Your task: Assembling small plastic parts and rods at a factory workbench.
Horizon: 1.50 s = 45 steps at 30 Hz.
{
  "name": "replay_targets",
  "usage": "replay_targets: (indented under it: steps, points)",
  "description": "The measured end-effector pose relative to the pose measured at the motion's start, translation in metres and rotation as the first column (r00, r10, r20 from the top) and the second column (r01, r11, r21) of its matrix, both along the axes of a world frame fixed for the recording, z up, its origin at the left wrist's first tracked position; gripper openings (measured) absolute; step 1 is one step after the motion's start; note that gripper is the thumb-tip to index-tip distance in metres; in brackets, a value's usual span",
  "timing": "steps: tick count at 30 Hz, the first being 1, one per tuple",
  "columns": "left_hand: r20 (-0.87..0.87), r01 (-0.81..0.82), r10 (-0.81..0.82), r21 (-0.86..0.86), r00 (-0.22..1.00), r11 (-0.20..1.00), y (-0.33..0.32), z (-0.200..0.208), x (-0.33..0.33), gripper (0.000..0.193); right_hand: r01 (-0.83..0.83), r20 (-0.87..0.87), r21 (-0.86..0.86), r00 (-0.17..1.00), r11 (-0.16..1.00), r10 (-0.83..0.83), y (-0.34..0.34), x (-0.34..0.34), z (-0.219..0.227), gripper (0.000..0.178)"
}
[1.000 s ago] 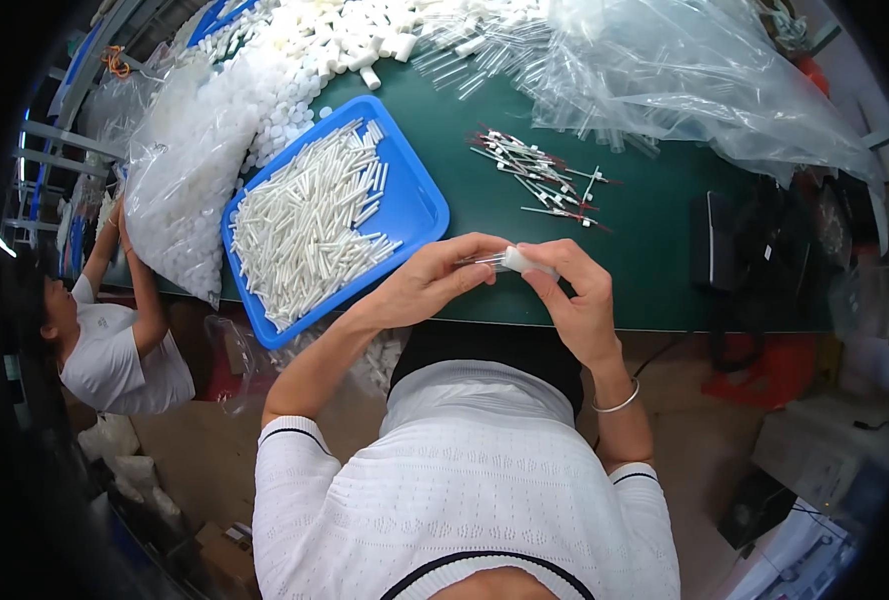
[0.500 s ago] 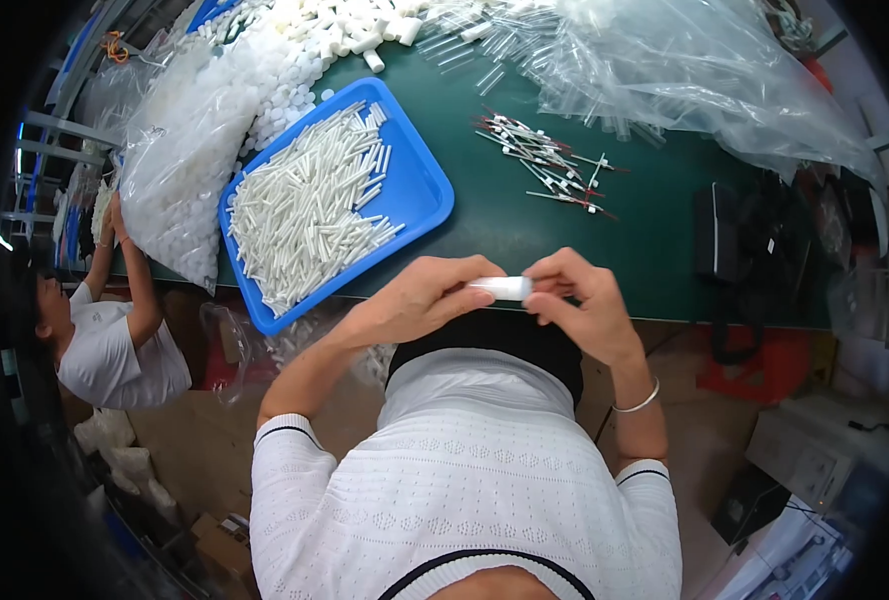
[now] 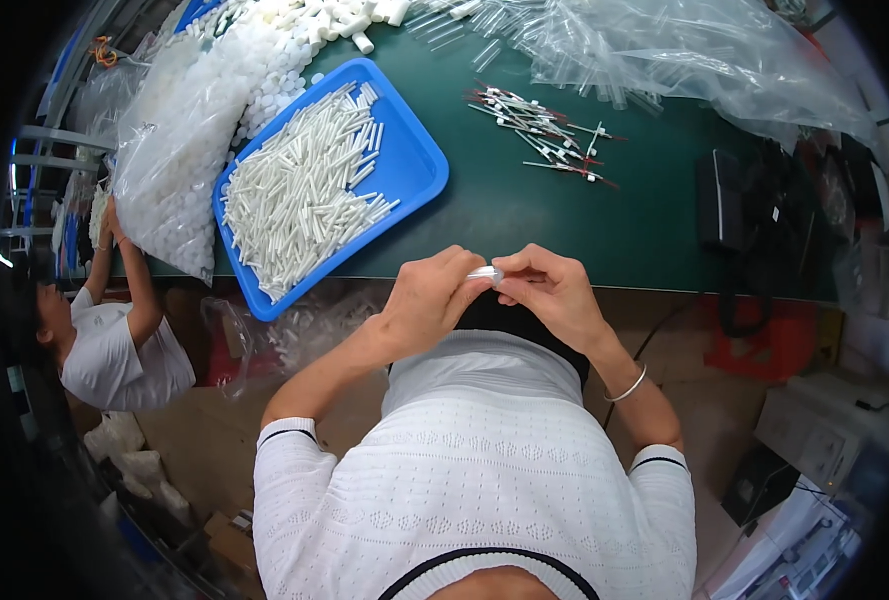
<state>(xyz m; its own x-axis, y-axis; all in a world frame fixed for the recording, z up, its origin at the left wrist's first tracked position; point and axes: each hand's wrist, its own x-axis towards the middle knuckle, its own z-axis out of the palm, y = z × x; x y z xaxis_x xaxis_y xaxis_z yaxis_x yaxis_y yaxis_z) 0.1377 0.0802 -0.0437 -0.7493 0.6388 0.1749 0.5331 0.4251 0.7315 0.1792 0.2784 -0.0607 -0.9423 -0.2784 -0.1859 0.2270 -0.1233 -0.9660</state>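
A short white plastic tube (image 3: 484, 273) is held just in front of the green table's near edge. My left hand (image 3: 433, 295) is closed round it, fingers covering most of its length. With thumb and fingertips, my right hand (image 3: 548, 292) pinches the tube's right end, where a shiny, translucent round piece shows, perhaps a cap. Left of my hands, a blue tray (image 3: 433, 183) overhangs the table edge, filled with short thin white rods (image 3: 305, 200). Thin sticks with white and red parts (image 3: 545, 135) lie in a loose pile beyond my hands.
At the back left are a bag of translucent round caps (image 3: 170, 190) and a heap of white cylinders (image 3: 340, 18). Clear tubes and a large plastic bag (image 3: 665, 50) cover the back right. A black box (image 3: 720, 200) stands at right. Another person (image 3: 120, 340) works at far left.
My hands have drawn closer together, and much less of the white tube shows between them. The view has shifted slightly, so the table things appear higher.
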Motion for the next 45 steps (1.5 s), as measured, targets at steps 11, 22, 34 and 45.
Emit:
replay_targets:
  steps: [11,22,34,45]
  points:
    - [-0.138,0.047,-0.046,0.002,0.989,0.999,-0.001,0.003,0.009,0.026,0.126,-0.266,-0.139,0.951,0.982,-0.16,-0.005,0.009,-0.02,0.019]
    - [0.085,0.113,-0.12,0.082,0.989,0.99,-0.003,0.001,0.015,0.02,0.017,-0.24,-0.293,0.966,0.956,-0.091,-0.007,0.008,-0.022,0.017]
    - [0.803,-0.381,-0.574,0.587,0.162,0.714,0.012,-0.014,0.029,0.056,0.215,-0.203,-0.325,0.935,0.921,-0.29,-0.026,0.015,-0.016,0.023]
    - [0.786,-0.245,0.288,-0.179,0.547,0.953,-0.141,-0.048,0.049,0.036,0.701,-0.789,0.49,0.61,0.517,-0.079,0.063,-0.038,0.003,0.021]
